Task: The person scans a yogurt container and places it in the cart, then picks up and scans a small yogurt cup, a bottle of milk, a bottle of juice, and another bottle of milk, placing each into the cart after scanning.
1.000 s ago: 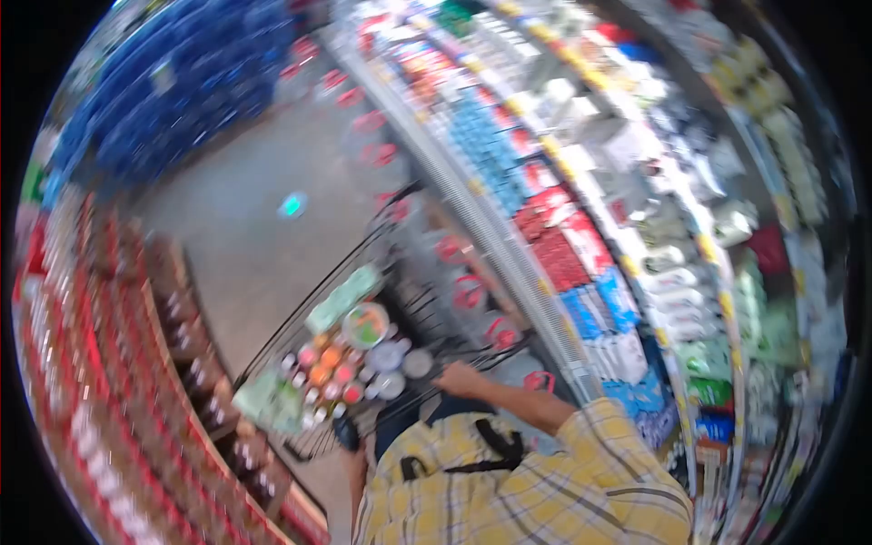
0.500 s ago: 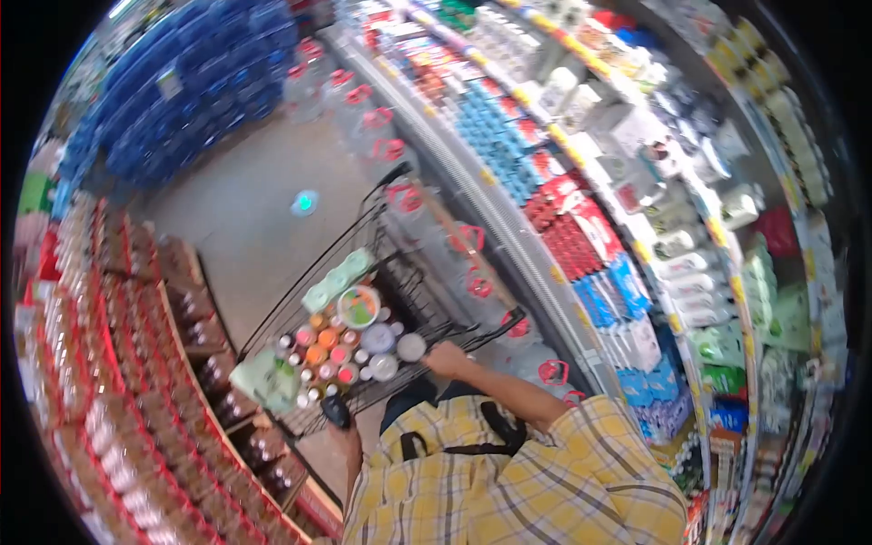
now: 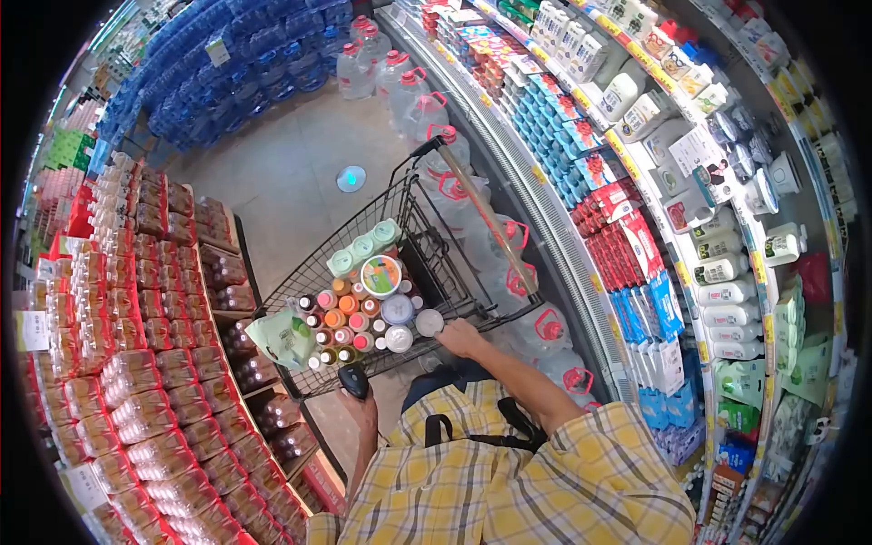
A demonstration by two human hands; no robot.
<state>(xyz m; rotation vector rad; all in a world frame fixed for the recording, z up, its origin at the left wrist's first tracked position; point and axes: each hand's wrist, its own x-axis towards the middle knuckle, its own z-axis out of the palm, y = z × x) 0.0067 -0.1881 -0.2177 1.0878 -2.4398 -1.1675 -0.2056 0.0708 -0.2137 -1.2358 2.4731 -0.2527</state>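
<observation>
A wire shopping cart stands in front of me, loaded with several bottles with orange, pink, white and dark caps. Among them are a tub with a green-and-orange lid, a pale green pack of rounded containers and a pale green bag. My right hand is closed on the cart's near side rim, beside a jar with a greyish lid. My left hand holds a black, rounded handheld device by the cart's near left side. The fingers under it are partly hidden.
Stacked packs of brown bottled drinks line the left. Blue water packs stand at the back. Large red-handled water jugs line the foot of the refrigerated dairy shelves on the right. A lit spot shows on the floor.
The view has shifted, so the cart, shelves and both hands appear a little further right; it is also sharper. My right hand stays at the cart, and my left still holds the black device.
</observation>
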